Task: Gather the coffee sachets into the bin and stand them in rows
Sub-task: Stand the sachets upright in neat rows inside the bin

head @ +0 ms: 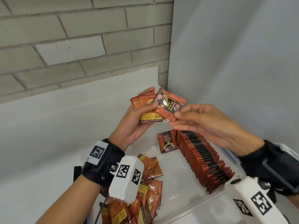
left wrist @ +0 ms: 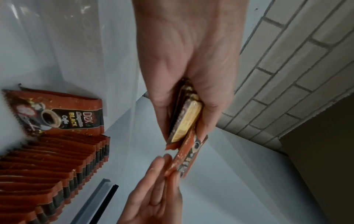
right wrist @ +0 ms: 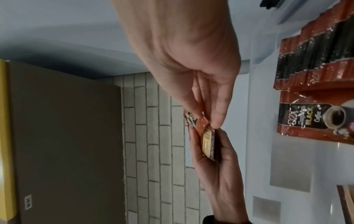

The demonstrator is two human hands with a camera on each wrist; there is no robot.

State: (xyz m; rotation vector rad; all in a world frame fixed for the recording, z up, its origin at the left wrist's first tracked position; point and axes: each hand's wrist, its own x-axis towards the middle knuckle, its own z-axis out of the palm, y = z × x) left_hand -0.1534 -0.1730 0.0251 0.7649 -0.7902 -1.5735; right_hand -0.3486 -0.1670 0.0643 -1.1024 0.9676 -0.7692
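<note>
My left hand [head: 142, 113] grips a small stack of red coffee sachets [head: 146, 109] above the clear bin [head: 186, 206]. My right hand [head: 179, 116] pinches the corner of the top sachet [head: 169, 105], printed face up, with thumb and forefinger. The left wrist view has the stack [left wrist: 186, 119] edge-on and the pinched sachet [left wrist: 188, 154] below it. In the right wrist view the pinch [right wrist: 201, 125] meets the stack [right wrist: 207, 145]. Inside the bin a long row of standing sachets [head: 202, 157] runs along the right side, fronted by one facing sachet [head: 167, 141].
A loose pile of sachets [head: 145, 191] lies at the bin's near left. A white tabletop [head: 48, 126] surrounds the bin, with a brick wall [head: 64, 38] behind and a pale panel [head: 234, 62] to the right. A brown box [right wrist: 67, 136] shows in the right wrist view.
</note>
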